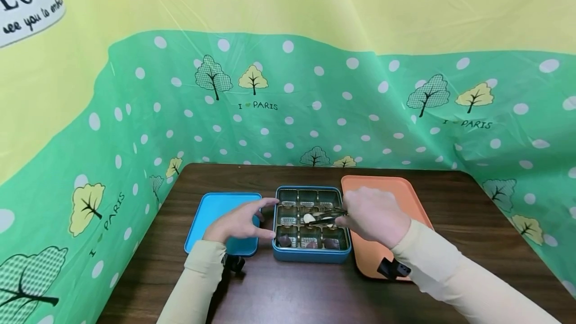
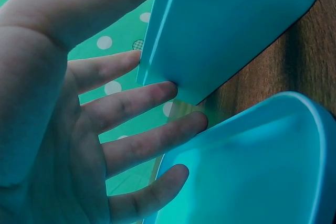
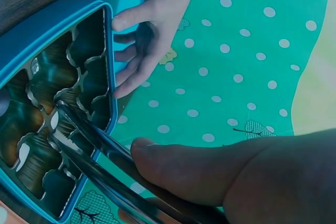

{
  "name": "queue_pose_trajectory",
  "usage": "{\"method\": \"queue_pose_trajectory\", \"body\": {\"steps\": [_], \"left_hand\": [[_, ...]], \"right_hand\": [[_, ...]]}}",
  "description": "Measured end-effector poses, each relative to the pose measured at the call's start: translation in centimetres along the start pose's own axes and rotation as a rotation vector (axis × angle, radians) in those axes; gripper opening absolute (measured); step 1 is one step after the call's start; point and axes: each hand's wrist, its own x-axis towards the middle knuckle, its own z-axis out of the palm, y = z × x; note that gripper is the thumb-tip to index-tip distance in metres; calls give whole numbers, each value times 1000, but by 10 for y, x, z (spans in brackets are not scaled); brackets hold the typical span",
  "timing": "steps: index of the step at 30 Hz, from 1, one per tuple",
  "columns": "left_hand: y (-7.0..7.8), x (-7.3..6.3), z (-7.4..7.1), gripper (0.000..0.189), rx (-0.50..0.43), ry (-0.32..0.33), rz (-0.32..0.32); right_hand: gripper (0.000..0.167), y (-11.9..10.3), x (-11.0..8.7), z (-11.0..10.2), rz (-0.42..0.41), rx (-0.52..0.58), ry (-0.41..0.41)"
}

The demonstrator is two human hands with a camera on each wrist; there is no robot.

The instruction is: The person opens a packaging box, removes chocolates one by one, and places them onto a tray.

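A blue tin box point(image 1: 312, 255) holds a dark insert point(image 1: 308, 197) with several compartments. Dark brown pieces point(image 1: 284, 240) lie in its near row, and a white piece point(image 1: 308, 218) shows in the middle row. My right hand point(image 1: 375, 214) grips dark metal tongs point(image 3: 100, 145), which reach down into the insert. Their two tips stand apart beside small white pieces point(image 3: 23, 156); I cannot tell whether they pinch one. At the box's left side is my left hand point(image 1: 240, 223), thumb and fingers extended, fingertips right at the wall point(image 2: 236, 24).
Left of the box lies a bright blue lid-like tray point(image 1: 211, 209), partly under the left hand. An orange tray point(image 1: 382, 181) lies to the right beneath the right hand and forearm. The brown wooden table point(image 1: 279, 294) backs onto a green and yellow patterned cloth point(image 1: 288, 69).
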Motion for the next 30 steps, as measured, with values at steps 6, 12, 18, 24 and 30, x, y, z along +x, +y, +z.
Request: {"method": "queue_pose_trajectory", "body": {"steps": [6,12,18,24,30], "left_hand": [[0,0,0,90,7,0,0],[0,-1,-1,90,4,-9,6],[-1,0,1,90,6,-6,6],[0,0,0,90,11,-2,3],[1,-1,1,90,9,-3,-2]], "right_hand": [[51,-3,2,-1,-15,-46,4],[43,-4,5,3,-28,-65,-2],[43,-2,5,6,-50,-67,19],[52,1,6,8,-31,-42,14],[53,3,5,11,-62,-29,52]]}}
